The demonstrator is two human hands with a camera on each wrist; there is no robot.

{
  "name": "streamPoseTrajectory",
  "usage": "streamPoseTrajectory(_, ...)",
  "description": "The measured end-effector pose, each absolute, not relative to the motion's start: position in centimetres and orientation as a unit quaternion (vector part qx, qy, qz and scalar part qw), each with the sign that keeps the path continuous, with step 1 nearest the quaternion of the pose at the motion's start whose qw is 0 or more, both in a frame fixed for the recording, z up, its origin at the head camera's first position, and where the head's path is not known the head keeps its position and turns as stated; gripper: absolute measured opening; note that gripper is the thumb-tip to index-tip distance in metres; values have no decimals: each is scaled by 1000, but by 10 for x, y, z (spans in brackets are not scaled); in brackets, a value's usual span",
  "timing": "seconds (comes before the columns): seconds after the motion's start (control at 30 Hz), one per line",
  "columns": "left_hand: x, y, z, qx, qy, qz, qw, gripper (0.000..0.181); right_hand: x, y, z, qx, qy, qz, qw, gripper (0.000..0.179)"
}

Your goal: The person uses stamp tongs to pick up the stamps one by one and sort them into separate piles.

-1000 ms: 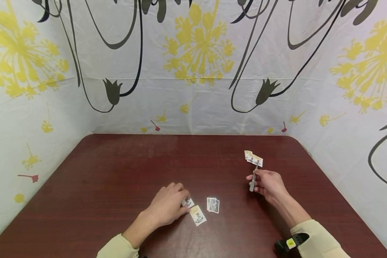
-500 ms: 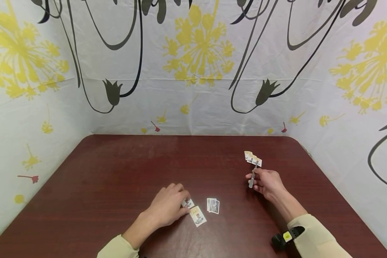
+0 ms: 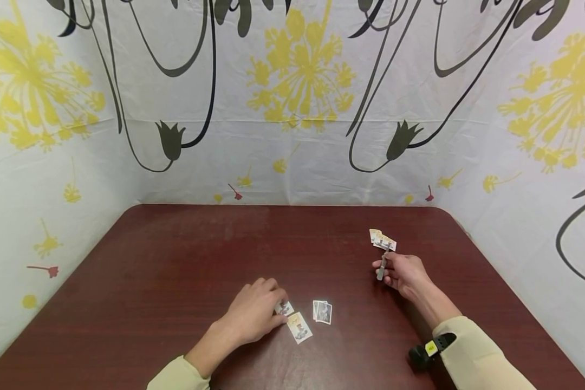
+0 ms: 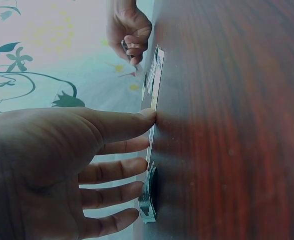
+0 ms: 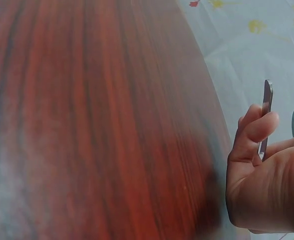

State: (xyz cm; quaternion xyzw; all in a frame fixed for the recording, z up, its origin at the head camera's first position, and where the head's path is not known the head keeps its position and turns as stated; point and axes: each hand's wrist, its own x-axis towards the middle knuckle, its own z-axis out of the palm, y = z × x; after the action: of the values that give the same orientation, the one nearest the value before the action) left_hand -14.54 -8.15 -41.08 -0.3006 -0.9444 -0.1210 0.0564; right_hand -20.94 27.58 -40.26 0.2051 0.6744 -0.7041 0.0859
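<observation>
slim silver metal tool (image 3: 381,274), pinched by right hand (image 3: 407,274), likely to reach far-right white cards (image 3: 382,240); straight-fingered left hand (image 3: 253,310) perhaps steadies near card (image 3: 299,328).

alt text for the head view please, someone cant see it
A right hand holds a metal tool, its tip at overlapping cards toward the far right of a table, while the left hand touches two cards nearer the viewer. A small pile lies just right of those; behind is a floral backdrop.

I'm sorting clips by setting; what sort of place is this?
Probably a screened-off tabletop workspace: a reddish-brown table with floral-printed sheeting along three sides, and small printed cards laid on the tabletop.
</observation>
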Motion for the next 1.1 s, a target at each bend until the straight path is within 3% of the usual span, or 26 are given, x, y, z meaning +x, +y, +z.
streamPoseTrajectory(1.1, -144, -81, -409, -304, -943, -120, 57, 25, -219, 282, -404, 210, 675, -699, 110, 39)
